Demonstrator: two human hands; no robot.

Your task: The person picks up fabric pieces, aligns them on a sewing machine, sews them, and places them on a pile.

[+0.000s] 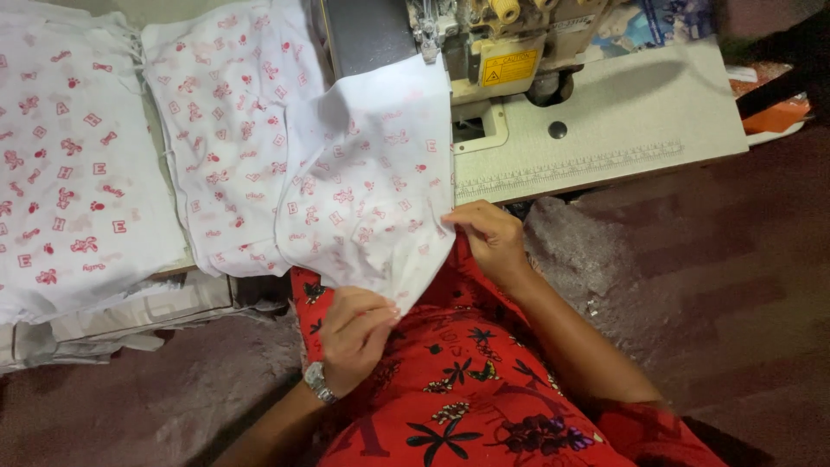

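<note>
A white fabric piece (367, 177) with small red printed figures lies from the sewing machine's presser foot (427, 39) down over the table edge to my lap. My left hand (353, 333), with a wristwatch on it, pinches the fabric's lower corner. My right hand (491, 238) grips the fabric's right edge just below the table edge. The cream sewing machine (506, 47) stands at the top centre, with the fabric's upper edge under its foot.
Two stacks of the same printed white fabric (73, 164) (225, 112) lie on the left of the table. The white machine table (622, 121) has a ruler strip along its front edge. Orange items (774, 108) sit at the far right. My red floral dress (458, 389) fills the bottom.
</note>
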